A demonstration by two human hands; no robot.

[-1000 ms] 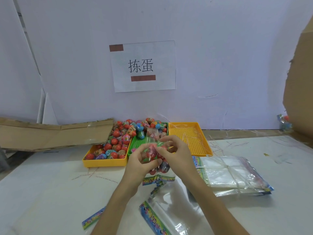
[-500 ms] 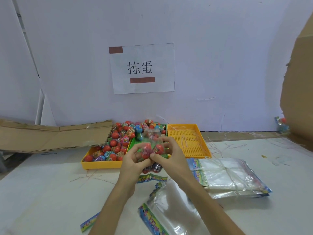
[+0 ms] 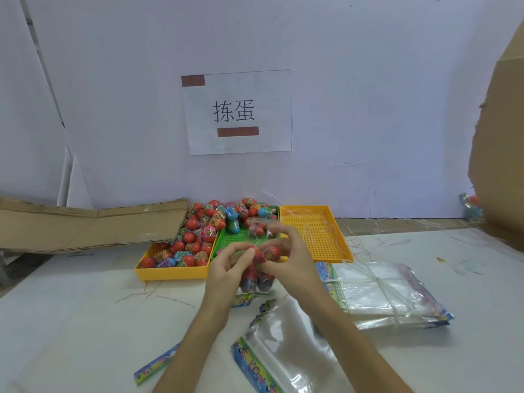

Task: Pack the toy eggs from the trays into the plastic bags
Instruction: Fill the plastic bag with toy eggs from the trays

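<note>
A clear plastic bag of toy eggs (image 3: 256,275) stands upright on the table in front of the trays, with red eggs showing through it. My left hand (image 3: 226,269) pinches its upper left side. My right hand (image 3: 292,260) pinches the upper right, fingers curled round the bag's top. Behind, a yellow tray (image 3: 173,272) holds several red, blue and pink toy eggs (image 3: 195,239). A green tray (image 3: 241,236) holds more eggs at its far end. A second yellow tray (image 3: 314,234) on the right holds no eggs.
A bundle of clear bags (image 3: 380,293) lies to the right. One loose bag (image 3: 286,358) lies near me between my arms. Colourful strips (image 3: 156,367) lie on the table. Flattened cardboard (image 3: 85,225) leans at left, and a cardboard sheet (image 3: 499,154) stands at far right.
Both hands moved the filled bag slightly down and nearer, and the fingers shifted along its top. The trays and the loose bags stayed put.
</note>
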